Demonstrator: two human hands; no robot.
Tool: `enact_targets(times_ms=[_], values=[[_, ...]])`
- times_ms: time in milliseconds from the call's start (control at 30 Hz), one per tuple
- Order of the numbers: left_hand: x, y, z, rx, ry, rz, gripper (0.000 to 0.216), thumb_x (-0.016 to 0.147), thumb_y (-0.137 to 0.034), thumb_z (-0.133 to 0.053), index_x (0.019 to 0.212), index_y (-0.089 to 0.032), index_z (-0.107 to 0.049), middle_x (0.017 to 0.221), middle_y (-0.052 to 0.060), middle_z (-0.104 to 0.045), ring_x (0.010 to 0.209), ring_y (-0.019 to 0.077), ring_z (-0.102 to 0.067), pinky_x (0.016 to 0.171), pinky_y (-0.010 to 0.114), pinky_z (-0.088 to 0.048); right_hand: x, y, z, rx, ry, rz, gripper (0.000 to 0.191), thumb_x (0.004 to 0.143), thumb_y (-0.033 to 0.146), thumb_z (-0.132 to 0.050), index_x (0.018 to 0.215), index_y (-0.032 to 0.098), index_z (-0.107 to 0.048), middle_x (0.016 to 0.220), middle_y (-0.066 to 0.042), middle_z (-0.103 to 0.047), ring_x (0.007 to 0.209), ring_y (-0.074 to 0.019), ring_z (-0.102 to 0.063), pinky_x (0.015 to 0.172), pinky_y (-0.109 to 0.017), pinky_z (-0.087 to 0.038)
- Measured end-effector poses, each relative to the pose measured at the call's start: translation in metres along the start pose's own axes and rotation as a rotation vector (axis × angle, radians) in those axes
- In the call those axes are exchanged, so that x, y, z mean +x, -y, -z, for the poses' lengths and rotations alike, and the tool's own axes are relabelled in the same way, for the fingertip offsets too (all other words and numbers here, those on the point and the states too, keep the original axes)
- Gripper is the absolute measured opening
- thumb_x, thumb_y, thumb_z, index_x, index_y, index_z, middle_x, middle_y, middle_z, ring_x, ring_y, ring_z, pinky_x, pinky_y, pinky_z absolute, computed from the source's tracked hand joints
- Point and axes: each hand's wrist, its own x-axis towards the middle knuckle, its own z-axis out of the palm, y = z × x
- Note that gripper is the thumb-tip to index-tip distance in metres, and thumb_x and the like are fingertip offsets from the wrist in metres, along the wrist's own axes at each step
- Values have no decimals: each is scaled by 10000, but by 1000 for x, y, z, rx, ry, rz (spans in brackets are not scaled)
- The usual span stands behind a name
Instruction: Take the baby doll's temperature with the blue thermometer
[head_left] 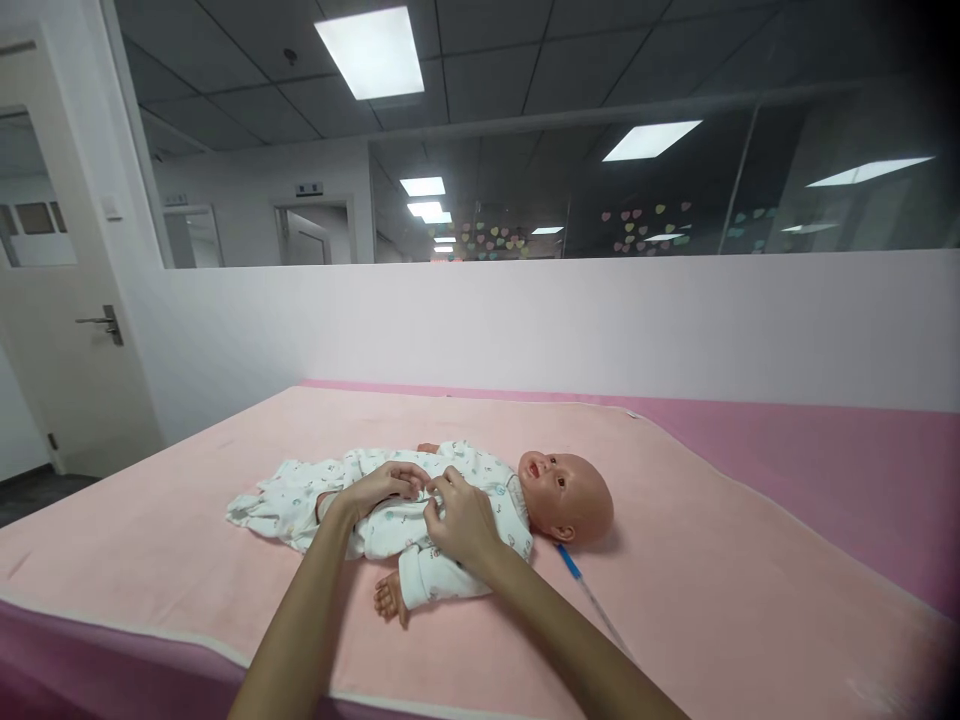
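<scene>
A bald baby doll (576, 498) lies on its back, head to the right, dressed in a white romper (300, 490) with a small print. At the doll's belly, my left hand (384, 487) rests with fingers curled onto the front of the romper. My right hand (463, 518) meets it from the chest side, its thumb and fingers pinching the cloth. The fingertips of both hands nearly touch, and the bit of cloth between them is mostly hidden. One doll hand (391, 598) sticks out of its sleeve below my wrists.
A peach-coloured sheet (750, 600) covers the pink padded table (862, 480). From beneath the doll's head a thin clear tube with a blue end (570, 563) runs toward my right forearm. Behind stands a white half wall (600, 330) with glass above; a door (67, 300) is at left.
</scene>
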Motion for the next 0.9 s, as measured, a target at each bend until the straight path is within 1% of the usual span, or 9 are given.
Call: enact_targets(times_ms=[167, 233, 300, 400, 533, 600, 767, 833, 900], values=[[0, 0, 1, 21, -28, 6, 289, 604, -106, -576, 884, -146, -632, 723, 13, -585, 689, 122, -531, 688, 239, -397, -5, -4, 6, 68, 24, 71, 176, 643, 141, -468, 791, 198, -545, 757, -8, -506, 537, -101, -436, 473, -230, -278], [-1, -1, -1, 26, -36, 18, 285, 600, -107, -573, 877, -151, -624, 739, 13, -582, 695, 127, -532, 684, 242, -398, -6, -5, 7, 100, 20, 96, 151, 680, 141, -459, 794, 195, -542, 759, -7, -512, 551, -101, -444, 490, -224, -298], [-2, -4, -4, 19, -36, 23, 273, 603, -117, -576, 870, -158, -615, 760, 14, -584, 715, 135, -535, 692, 244, -400, -7, -5, 6, 139, 0, 108, 140, 756, 147, -430, 814, 195, -548, 762, -7, -530, 582, -99, -472, 516, -216, -321], [-5, -9, -9, 25, -43, 1, 251, 625, -154, -586, 875, -164, -608, 751, 12, -583, 731, 144, -536, 705, 247, -399, -7, -5, 4, 190, -41, 113, 186, 844, 174, -386, 872, 208, -567, 759, -6, -561, 645, -98, -520, 559, -202, -347], [-7, -14, -13, 62, -54, -13, 296, 651, -182, -586, 946, -173, -599, 716, 3, -582, 729, 146, -538, 700, 245, -395, -8, -6, -1, 200, -70, 83, 211, 879, 214, -380, 915, 229, -587, 776, -9, -591, 696, -103, -550, 587, -198, -369], [-8, -15, -13, 65, -48, -3, 327, 653, -190, -596, 980, -179, -593, 751, 13, -600, 772, 160, -547, 725, 254, -397, -8, -7, -4, 199, -77, 53, 199, 880, 237, -392, 926, 231, -586, 783, -9, -599, 701, -106, -557, 592, -199, -377], [-10, -17, -12, 113, -16, -17, 297, 704, -281, -610, 983, -179, -602, 876, 46, -616, 875, 175, -546, 814, 285, -389, -7, -8, -6, 184, -85, -23, 183, 876, 266, -403, 869, 204, -575, 772, -17, -605, 680, -115, -562, 579, -206, -382], [-11, -17, -12, 123, 15, -19, 342, 684, -273, -640, 1009, -183, -591, 896, 50, -611, 897, 176, -542, 826, 293, -391, -7, -8, -6, 180, -88, -26, 176, 871, 255, -404, 867, 203, -572, 770, -19, -605, 663, -116, -558, 568, -208, -380], [-11, -16, -11, 131, 60, -16, 423, 630, -226, -685, 1036, -187, -577, 919, 53, -605, 915, 182, -538, 825, 300, -400, -7, -8, -4, 185, -90, -25, 160, 859, 235, -414, 876, 207, -571, 768, -16, -605, 651, -117, -554, 565, -211, -380]])
